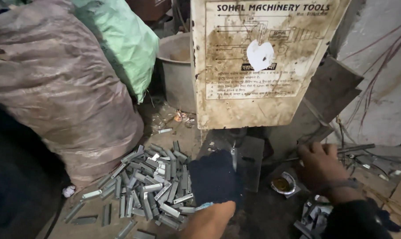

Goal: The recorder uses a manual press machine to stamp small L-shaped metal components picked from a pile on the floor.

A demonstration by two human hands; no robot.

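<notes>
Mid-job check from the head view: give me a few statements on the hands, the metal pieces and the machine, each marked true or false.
1. The left hand wears a dark glove. True.
2. The right hand is gloved too. False: it is bare, gripping a thin metal rod.
3. The pile of flat grey metal pieces lies left of the left hand. True.
4. The large sacks stand to the right of the machine. False: they stand left of its stained panel.
5. A small round tin sits between the hands. True.
</notes>
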